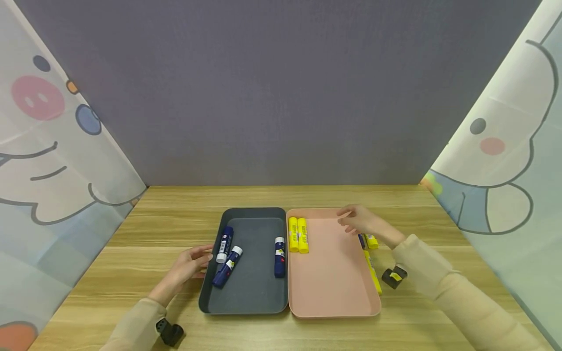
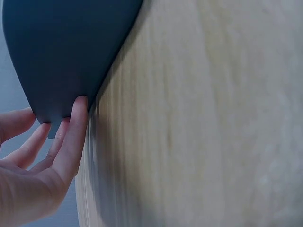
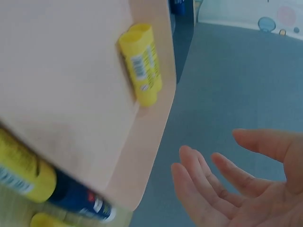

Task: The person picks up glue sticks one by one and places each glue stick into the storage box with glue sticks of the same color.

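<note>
My left hand (image 1: 188, 265) rests its fingertips against the outer left wall of the dark grey tray (image 1: 259, 300). In the left wrist view the fingers (image 2: 71, 142) are nearly straight along that tray wall (image 2: 71, 52). My right hand (image 1: 357, 219), fingers loosely spread and holding nothing, hovers by the far right corner of the pink tray (image 1: 333, 292). Three navy glue sticks lie in the grey tray: one (image 1: 225, 245) and another (image 1: 227, 266) at left, a third (image 1: 279, 257) along the right wall. Two yellow glue sticks (image 1: 303, 235) lie side by side in the pink tray's far left corner.
Outside the pink tray's right wall lie more glue sticks on the wooden table (image 1: 175, 214): a long yellow one (image 1: 372, 273), another yellow one (image 1: 371, 241) and a navy one (image 3: 80, 196), partly hidden. A grey panel (image 1: 281, 97) stands behind the table, with printed cloths at both sides.
</note>
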Demonstrator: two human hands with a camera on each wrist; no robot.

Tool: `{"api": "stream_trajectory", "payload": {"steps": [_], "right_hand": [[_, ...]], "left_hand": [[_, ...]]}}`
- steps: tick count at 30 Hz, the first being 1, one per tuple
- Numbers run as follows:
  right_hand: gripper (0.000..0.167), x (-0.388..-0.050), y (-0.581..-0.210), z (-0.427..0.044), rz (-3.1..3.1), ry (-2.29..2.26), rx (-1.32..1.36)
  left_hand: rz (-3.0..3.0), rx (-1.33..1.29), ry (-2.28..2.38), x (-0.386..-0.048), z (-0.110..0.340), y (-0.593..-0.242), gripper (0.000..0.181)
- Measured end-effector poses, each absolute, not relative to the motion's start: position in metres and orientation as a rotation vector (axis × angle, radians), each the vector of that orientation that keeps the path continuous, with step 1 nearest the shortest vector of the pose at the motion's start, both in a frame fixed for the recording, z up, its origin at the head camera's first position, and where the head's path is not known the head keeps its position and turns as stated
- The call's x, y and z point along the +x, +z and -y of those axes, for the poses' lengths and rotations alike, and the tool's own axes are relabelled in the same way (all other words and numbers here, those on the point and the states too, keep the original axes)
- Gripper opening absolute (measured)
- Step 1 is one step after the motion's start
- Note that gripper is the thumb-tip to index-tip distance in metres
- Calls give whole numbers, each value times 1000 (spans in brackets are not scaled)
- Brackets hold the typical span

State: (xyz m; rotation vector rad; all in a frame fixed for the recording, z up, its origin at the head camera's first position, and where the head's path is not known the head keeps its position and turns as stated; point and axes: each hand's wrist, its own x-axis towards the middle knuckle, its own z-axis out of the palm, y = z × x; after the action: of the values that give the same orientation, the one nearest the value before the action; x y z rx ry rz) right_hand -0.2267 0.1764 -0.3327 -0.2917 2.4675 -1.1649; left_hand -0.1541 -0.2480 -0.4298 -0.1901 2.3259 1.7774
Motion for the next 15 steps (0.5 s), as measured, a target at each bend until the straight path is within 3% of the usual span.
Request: {"api": "stream_trajectory", "payload": {"steps": [15], "right_hand": [[43,-232,-347,-211,-2533,-1157,-203]], "left_hand": [[-2317,-92,1805,-155,250,-431,48]]}}
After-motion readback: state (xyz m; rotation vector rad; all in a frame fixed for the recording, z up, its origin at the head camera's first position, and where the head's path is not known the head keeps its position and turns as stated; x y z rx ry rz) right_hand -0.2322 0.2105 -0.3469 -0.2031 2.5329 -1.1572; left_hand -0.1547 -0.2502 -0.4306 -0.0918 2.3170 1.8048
